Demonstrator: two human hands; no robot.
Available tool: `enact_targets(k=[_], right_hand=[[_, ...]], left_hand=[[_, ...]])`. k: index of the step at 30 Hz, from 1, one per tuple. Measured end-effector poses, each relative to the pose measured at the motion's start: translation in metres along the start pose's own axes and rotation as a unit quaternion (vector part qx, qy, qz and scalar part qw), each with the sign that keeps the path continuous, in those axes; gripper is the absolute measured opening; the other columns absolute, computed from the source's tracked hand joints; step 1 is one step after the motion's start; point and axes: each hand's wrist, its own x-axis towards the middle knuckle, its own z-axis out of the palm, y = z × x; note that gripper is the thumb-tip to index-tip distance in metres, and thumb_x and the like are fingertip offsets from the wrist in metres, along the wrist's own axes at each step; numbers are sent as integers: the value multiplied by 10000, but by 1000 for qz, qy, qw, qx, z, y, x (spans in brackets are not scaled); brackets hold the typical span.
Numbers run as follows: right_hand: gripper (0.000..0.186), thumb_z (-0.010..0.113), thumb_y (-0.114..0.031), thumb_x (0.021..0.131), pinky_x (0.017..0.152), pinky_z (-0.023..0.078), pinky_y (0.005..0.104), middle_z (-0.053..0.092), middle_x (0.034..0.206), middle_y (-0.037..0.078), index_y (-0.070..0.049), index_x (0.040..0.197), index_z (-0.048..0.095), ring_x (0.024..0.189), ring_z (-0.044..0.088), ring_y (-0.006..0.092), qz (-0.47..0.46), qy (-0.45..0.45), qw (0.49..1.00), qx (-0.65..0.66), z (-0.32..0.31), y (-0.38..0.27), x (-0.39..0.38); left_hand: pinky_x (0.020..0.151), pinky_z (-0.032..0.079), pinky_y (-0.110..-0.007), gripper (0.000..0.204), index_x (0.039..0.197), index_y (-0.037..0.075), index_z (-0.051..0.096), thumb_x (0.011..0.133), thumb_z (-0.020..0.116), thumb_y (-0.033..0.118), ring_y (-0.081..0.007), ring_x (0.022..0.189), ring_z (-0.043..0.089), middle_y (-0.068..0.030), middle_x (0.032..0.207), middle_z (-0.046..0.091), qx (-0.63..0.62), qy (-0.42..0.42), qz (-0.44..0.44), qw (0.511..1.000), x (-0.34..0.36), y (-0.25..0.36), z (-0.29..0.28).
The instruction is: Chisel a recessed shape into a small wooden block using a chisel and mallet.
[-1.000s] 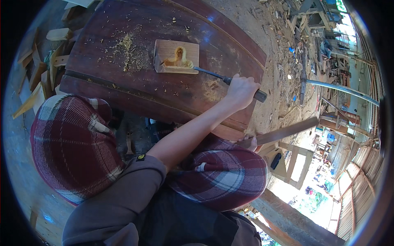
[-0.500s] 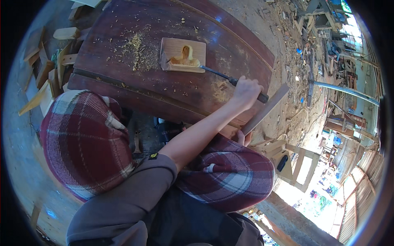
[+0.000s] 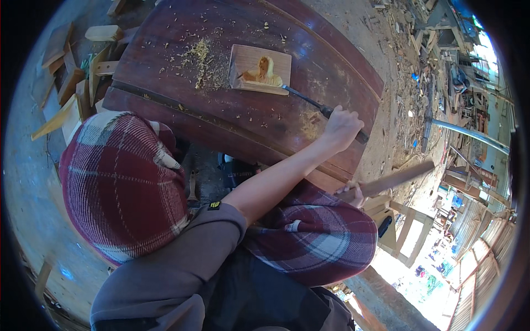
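Observation:
My left hand (image 3: 342, 129) grips a chisel (image 3: 306, 96) by its dark handle; the long blade meets the lower right of a carved cavity in a pale wooden block (image 3: 243, 66). The block lies on a dark red wooden panel (image 3: 193, 118) scattered with pale shavings (image 3: 201, 55). At the panel's lower right, beside my plaid-covered knee, my right hand (image 3: 353, 196) is closed on a long flat wooden bar (image 3: 403, 174), partly hidden behind the knee.
Wood offcuts (image 3: 72, 83) are piled at the left. A metal pipe (image 3: 469, 135) crosses the debris-strewn ground at the right. A wooden frame (image 3: 408, 237) stands at lower right, near a concrete beam (image 3: 400, 295). Timber clutter (image 3: 436, 27) lines the upper right.
The wooden bar swung up beside the chisel handle half a second ago and is now tilted back down to the right. The chisel remains at the block; the whole view has shifted slightly.

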Motion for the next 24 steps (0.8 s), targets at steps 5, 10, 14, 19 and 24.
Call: enact_targets(k=[5, 10, 14, 19, 24], right_hand=[[413, 581, -221, 759, 433, 455, 308, 490, 677, 83, -71, 1124, 459, 507, 492, 173, 42, -61, 969, -235, 37, 28, -24], [427, 595, -207, 749, 420, 457, 316, 481, 670, 79, -31, 1112, 457, 510, 494, 177, 49, 2, 998, 44, 26, -12, -5], [404, 599, -152, 750, 425, 455, 297, 482, 663, 80, -12, 1109, 478, 524, 497, 172, 149, 50, 987, -36, 20, 18, -3], [395, 608, -181, 759, 420, 435, 267, 489, 656, 85, -3, 1092, 494, 554, 502, 161, 67, -40, 992, -97, 42, 22, -19], [414, 599, -234, 814, 422, 465, 336, 492, 658, 123, -10, 1133, 457, 488, 513, 226, 81, -59, 995, 15, 18, 21, -1]], left_hand=[[725, 395, -362, 129, 784, 205, 708, 792, 591, 152, -194, 759, 648, -34, 781, 634, 7, 9, -18, 1000, -4, -9, 5], [722, 390, -357, 118, 771, 205, 700, 785, 597, 149, -191, 743, 641, -29, 762, 619, 8, 22, -5, 1000, -5, -13, 1], [718, 385, -350, 119, 786, 203, 699, 786, 597, 143, -188, 727, 634, -23, 748, 603, 15, 17, -1, 1000, 0, -8, -3], [718, 382, -348, 117, 800, 197, 700, 784, 602, 135, -195, 725, 634, -24, 760, 597, 24, 0, -6, 1000, -3, -10, -10], [714, 388, -358, 112, 806, 197, 700, 780, 612, 133, -212, 725, 635, -31, 761, 596, 20, 21, -9, 1000, 3, -3, -21]])
